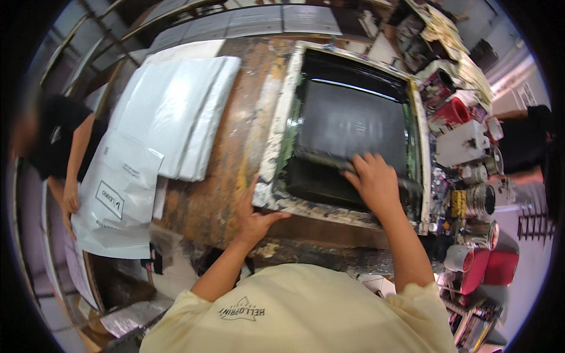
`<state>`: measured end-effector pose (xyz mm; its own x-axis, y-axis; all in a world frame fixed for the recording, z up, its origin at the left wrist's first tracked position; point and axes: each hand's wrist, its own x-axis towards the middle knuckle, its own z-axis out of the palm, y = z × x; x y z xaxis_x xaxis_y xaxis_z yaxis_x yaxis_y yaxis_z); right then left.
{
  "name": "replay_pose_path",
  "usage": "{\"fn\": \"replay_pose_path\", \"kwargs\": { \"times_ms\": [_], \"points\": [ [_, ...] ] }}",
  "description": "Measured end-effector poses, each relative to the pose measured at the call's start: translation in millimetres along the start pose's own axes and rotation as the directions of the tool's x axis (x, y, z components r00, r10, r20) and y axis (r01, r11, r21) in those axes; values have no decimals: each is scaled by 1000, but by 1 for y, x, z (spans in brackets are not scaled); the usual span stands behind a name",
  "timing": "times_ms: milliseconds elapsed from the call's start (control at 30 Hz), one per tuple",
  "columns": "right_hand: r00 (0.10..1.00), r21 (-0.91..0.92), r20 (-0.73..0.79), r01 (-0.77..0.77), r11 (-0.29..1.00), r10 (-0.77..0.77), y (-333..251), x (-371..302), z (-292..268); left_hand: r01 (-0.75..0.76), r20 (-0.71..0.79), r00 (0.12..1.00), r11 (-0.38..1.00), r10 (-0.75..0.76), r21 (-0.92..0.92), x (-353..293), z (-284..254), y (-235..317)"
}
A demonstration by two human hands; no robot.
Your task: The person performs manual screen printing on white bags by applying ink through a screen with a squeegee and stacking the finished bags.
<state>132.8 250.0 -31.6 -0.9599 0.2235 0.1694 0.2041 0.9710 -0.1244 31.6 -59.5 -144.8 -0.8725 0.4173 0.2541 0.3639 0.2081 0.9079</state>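
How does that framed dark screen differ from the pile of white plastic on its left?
Colour: the framed screen is dark within a pale, stained border; the white pile is light throughout.
Build: the framed screen has a border; the white pile is stacked layers.
Contact: the left hand is at the framed screen's corner, the right hand inside its border; neither touches the white pile.
Both lie on the wooden table and look shiny.

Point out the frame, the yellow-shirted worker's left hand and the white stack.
Frame (279, 126): head view, on its left side bar.
Left hand (252, 226): head view, middle of the hand.
White stack (168, 112): head view, on its top surface.
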Motion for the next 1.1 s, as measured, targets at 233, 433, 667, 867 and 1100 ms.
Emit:
{"fn": "replay_pose_path", "kwargs": {
  "times_ms": [233, 433, 667, 867, 1100],
  "points": [
    [1000, 31, -12, 14, 999, -14, -53, -49, -71, -95, -65, 994, 993, 90, -70, 17, -5, 45],
    [908, -240, -406, 2, 971, -103, -66, -17, -131, -78, -85, 996, 841, 38, -536, 63, -8, 119],
    [774, -234, -601, 67, 970, -198, -29, 49, -184, -299, 277, 943, 833, 184, 465, 40, 5, 107],
    [814, -291, -530, 87, 953, -236, -27, 81, -223, -247, 401, 910, 632, -110, 734, -26, 36, 49],
    [759, -138, -626, 120, 983, -180, -30, 95, -241, -151, 425, 873, 696, -240, 702, -1, 39, 81]
  ]
}}
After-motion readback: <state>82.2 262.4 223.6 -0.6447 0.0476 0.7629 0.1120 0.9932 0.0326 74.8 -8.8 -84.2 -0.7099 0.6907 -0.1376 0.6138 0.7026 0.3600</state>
